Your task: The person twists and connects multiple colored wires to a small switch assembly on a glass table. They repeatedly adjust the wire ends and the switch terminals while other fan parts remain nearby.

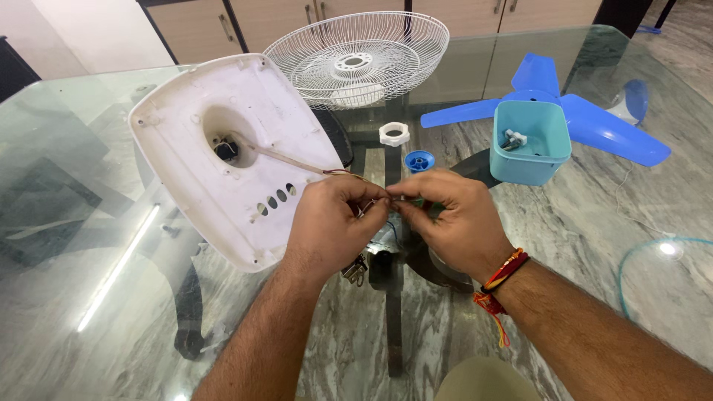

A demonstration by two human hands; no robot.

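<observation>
White fan base [223, 141] is lying tilted on glass.
Left hand [330, 223] and right hand [453, 219] are pinching thin wires [371, 202], mostly hidden by fingers.

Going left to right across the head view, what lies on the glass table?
White fan base → left hand → white ring nut → right hand → teal tub → blue fan blade.

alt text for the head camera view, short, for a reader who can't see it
Two bare hands, left hand and right hand, pinch thin wires together above a glass table. A white plastic fan base lies upturned at left; a white wire fan guard, blue fan blade and teal plastic tub lie beyond.
</observation>
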